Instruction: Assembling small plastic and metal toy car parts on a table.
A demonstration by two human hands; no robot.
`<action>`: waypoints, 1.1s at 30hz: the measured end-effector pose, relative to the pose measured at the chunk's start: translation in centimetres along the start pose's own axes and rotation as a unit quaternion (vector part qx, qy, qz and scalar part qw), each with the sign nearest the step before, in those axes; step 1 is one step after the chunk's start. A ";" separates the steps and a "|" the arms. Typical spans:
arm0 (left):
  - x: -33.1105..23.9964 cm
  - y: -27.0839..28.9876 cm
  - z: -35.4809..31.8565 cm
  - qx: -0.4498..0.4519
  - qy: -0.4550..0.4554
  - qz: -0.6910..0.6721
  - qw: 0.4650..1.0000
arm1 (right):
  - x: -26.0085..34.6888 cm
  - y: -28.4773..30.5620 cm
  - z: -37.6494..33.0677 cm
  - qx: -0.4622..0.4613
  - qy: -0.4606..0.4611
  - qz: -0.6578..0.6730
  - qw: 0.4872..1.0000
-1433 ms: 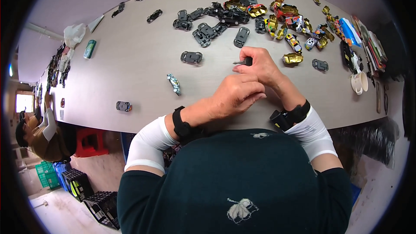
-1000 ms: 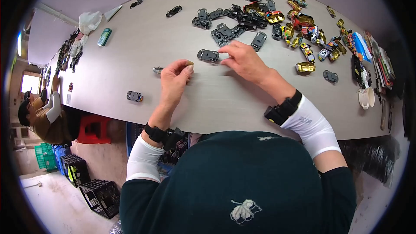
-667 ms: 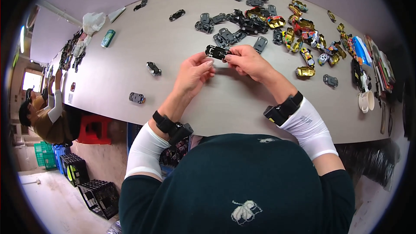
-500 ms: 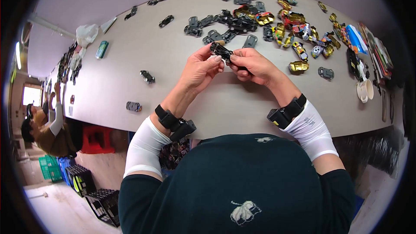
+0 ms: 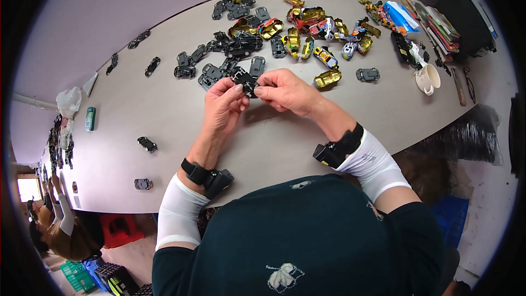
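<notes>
Both hands hold a black toy car chassis (image 5: pixel 244 81) above the table. My left hand (image 5: pixel 222 108) pinches its left end between thumb and fingers. My right hand (image 5: pixel 289 93) grips the other end, the thumb pressed on the lower right side. Whatever sits under the right fingers is hidden. Just beyond the hands lie grey and black toy car parts (image 5: pixel 212 74) in a loose heap. Shiny gold and coloured toy car bodies (image 5: pixel 327 79) lie to the right of them.
Single toy cars (image 5: pixel 147 143) lie to the left, near a green can (image 5: pixel 90 119). At the right stand a white mug (image 5: pixel 427 79), a blue and white packet (image 5: pixel 401 17) and stacked papers (image 5: pixel 438 27). Another person (image 5: pixel 68 235) works at the far left.
The view has turned, so the table's things appear shifted left. Both hands keep hold of the chassis, which now shows at a different tilt.
</notes>
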State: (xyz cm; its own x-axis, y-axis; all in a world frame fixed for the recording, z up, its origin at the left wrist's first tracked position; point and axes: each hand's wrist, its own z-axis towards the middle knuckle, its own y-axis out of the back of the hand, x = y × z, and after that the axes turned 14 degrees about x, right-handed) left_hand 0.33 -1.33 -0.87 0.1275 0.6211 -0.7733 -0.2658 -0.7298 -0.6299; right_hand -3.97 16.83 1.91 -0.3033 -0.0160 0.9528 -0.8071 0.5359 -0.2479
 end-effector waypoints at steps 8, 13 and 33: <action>-1.0 0.8 -0.7 0.065 0.022 -0.088 0.994 | 0.7 -0.7 0.1 0.053 -0.068 0.041 0.995; -1.1 0.1 -0.8 0.023 0.029 -0.064 0.997 | 1.4 4.3 -0.4 -0.332 0.062 -0.567 0.751; -1.2 -0.6 -0.9 0.092 0.027 -0.022 0.995 | 2.2 3.5 -1.2 0.028 -0.081 -0.097 0.992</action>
State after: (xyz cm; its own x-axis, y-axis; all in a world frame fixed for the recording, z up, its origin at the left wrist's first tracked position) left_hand 1.17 -1.89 0.43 0.1928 0.6313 -0.7512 -0.4286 -0.6344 -0.6432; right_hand -6.88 19.71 3.39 -0.2128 -0.2528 0.9438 -0.8838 0.4617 -0.0756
